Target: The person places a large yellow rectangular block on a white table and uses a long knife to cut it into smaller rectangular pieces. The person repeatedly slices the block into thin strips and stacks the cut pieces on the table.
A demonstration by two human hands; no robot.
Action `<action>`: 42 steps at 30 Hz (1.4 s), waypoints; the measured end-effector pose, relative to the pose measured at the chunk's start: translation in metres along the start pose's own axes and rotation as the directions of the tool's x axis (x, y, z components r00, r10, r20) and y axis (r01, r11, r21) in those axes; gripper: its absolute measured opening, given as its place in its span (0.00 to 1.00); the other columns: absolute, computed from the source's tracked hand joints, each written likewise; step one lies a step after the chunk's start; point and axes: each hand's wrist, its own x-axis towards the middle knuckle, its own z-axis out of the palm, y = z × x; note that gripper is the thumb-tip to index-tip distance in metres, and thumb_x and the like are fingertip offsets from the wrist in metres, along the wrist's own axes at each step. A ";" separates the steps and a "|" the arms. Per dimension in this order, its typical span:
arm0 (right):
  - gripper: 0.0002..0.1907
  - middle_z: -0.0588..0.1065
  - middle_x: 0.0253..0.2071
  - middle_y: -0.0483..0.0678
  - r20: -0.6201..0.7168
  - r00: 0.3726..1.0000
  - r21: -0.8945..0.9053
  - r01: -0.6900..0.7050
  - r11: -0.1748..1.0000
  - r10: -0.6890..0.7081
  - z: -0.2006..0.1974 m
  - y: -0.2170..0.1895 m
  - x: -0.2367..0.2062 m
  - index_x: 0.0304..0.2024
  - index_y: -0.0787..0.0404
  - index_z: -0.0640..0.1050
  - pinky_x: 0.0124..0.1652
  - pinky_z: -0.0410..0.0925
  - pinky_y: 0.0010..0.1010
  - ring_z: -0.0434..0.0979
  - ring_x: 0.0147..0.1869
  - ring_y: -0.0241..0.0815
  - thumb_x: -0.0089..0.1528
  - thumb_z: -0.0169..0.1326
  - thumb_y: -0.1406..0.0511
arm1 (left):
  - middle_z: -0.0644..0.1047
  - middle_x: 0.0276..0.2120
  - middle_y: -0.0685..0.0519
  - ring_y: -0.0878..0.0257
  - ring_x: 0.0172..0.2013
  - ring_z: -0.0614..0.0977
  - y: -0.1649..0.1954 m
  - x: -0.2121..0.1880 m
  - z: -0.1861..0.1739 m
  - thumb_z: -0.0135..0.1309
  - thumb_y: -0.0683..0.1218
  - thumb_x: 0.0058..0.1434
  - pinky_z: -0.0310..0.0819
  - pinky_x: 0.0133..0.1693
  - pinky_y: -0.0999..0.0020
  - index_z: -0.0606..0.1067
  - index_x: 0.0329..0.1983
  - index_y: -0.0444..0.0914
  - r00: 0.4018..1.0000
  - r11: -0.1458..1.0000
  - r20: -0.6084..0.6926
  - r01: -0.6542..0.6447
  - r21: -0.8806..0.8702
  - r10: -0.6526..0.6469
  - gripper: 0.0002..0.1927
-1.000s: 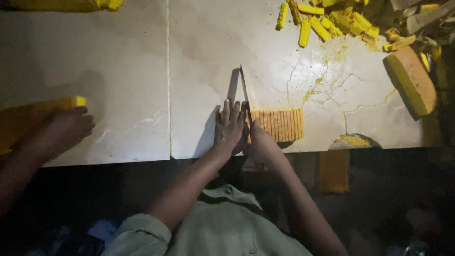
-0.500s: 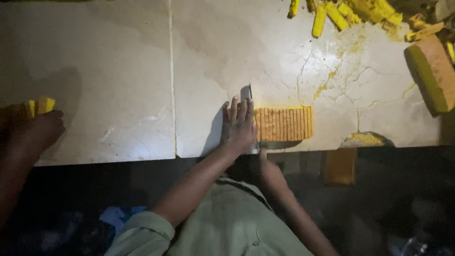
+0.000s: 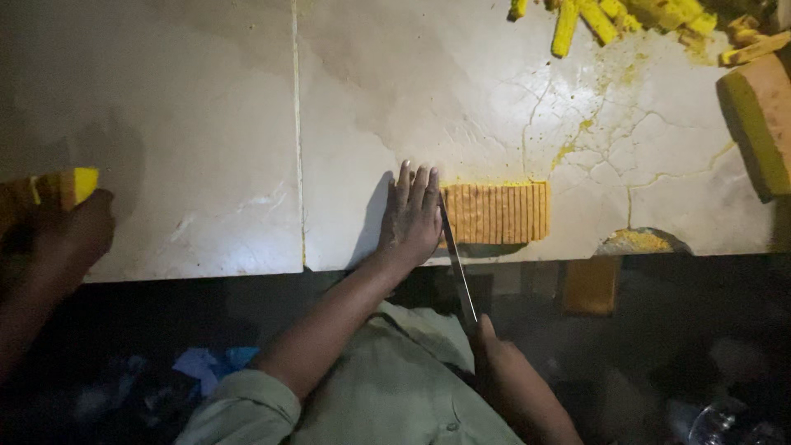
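Observation:
A flat orange-yellow slab [image 3: 501,213], scored into several thin strips, lies near the front edge of a pale marble counter [image 3: 461,107]. My left hand [image 3: 410,216] rests flat on the counter, fingers together, against the slab's left end. My right hand [image 3: 493,356] is below the counter edge, gripping the handle of a long knife [image 3: 455,259]. The blade runs up along the slab's left end, beside my left fingers.
Another person's hand [image 3: 70,235] holds yellow pieces [image 3: 58,188] at the left edge. Cut yellow sticks [image 3: 614,18] lie at the back right, a thick orange block [image 3: 758,124] at the far right, crumbs [image 3: 634,241] by the front edge. A seam [image 3: 297,132] splits the counter.
My right hand has drawn back below the counter edge with the knife, whose blade now lies along the slab's left end. The view shifted slightly; the other person's hand moved little.

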 end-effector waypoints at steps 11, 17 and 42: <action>0.37 0.77 0.46 0.70 -0.239 0.936 -0.235 0.201 0.951 -0.257 -0.047 -0.087 0.104 0.64 0.72 0.57 0.47 0.73 0.51 0.79 0.51 0.67 0.56 0.57 0.67 | 0.48 0.75 0.37 0.36 0.76 0.44 -0.012 0.003 -0.007 0.43 0.48 0.72 0.47 0.72 0.42 0.52 0.76 0.30 0.999 0.997 -0.017 -0.031 -0.075 0.030 0.33; 0.33 0.77 0.48 0.68 -0.161 0.977 -0.144 0.114 0.983 -0.137 -0.025 -0.076 0.047 0.63 0.70 0.57 0.47 0.73 0.51 0.80 0.52 0.67 0.61 0.55 0.66 | 0.52 0.75 0.40 0.38 0.77 0.46 -0.012 -0.005 -0.005 0.44 0.48 0.71 0.49 0.73 0.45 0.53 0.76 0.32 0.998 0.993 -0.056 -0.014 -0.119 0.007 0.33; 0.41 0.77 0.42 0.61 0.220 0.869 0.601 -0.479 0.640 0.443 0.008 -0.034 0.026 0.55 0.73 0.78 0.46 0.71 0.47 0.76 0.43 0.56 0.72 0.31 0.42 | 0.53 0.75 0.35 0.39 0.77 0.48 -0.029 -0.006 0.006 0.44 0.43 0.69 0.46 0.75 0.49 0.52 0.76 0.28 0.998 0.977 -0.035 -0.052 -0.206 0.046 0.34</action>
